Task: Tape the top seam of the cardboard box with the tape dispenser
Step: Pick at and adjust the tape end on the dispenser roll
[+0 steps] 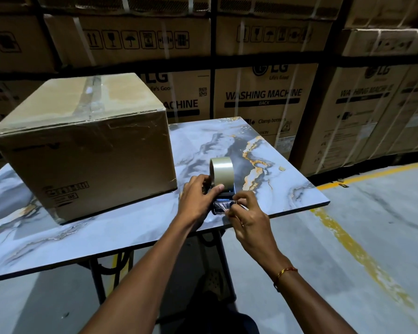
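A brown cardboard box [82, 145] stands on the left half of a marble-patterned table [121, 237], its flaps closed and a strip of clear tape lying along its top seam [91, 97]. To its right, near the table's front edge, sits a tape dispenser [221, 186] with a roll of clear tape upright on it. My left hand [198, 198] grips the dispenser body from the left, thumb against the roll. My right hand [247, 215] pinches the loose tape end at the dispenser's front. The dispenser's handle is hidden by my hands.
Stacked washing-machine cartons [263, 97] form a wall right behind the table. The table's right corner [327, 203] overhangs a grey concrete floor with a yellow painted line [352, 251]. A black metal table frame [99, 273] shows below the tabletop.
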`<state>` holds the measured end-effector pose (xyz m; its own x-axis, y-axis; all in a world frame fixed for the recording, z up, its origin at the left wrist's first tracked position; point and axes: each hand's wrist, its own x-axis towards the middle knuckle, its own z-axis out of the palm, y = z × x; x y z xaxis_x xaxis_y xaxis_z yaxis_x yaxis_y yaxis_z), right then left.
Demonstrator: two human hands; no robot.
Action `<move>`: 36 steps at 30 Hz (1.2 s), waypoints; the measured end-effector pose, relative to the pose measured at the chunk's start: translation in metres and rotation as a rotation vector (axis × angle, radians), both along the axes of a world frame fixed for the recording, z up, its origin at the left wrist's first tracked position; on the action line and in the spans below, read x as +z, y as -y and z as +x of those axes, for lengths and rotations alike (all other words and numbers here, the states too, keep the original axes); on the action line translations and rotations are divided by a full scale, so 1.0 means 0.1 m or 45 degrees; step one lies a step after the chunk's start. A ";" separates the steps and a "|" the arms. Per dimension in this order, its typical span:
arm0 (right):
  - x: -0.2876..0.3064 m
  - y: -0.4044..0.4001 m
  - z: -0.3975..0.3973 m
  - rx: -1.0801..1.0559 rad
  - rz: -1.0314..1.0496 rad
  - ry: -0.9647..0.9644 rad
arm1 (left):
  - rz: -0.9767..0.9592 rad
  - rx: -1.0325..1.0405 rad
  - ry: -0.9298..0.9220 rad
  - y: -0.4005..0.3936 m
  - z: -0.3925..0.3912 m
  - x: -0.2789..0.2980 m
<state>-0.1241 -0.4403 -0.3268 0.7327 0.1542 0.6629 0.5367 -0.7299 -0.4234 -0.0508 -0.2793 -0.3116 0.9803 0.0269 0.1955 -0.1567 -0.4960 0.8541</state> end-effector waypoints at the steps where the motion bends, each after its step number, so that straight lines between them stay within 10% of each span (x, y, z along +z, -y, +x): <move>1: 0.00 0.02 0.01 0.006 0.004 -0.020 | 0.037 -0.010 0.005 0.00 -0.01 0.01; 36: -0.02 0.11 0.04 0.184 0.031 -0.132 | 0.418 -0.016 0.067 0.07 -0.10 0.06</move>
